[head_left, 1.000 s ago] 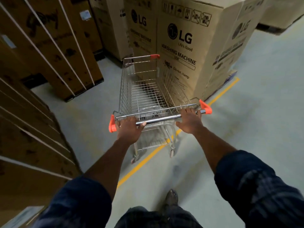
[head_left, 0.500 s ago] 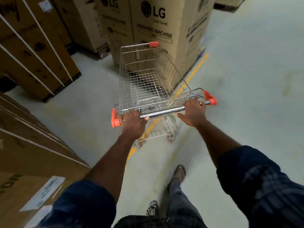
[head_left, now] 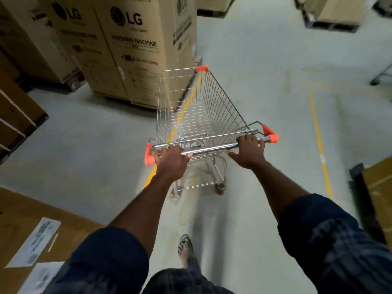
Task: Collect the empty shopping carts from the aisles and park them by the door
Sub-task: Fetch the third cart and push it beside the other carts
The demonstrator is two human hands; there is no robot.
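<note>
Now I see my left hand curled round the handle bar of the empty shopping cart, with my right hand gripping the same bar at its other end. The cart stands on the grey floor just right of the LG washing machine box, its front end close beside that box.

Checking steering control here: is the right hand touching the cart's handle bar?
Touching. The head view shows the right hand with fingers curled over the handle bar, beside its orange end cap.
</note>
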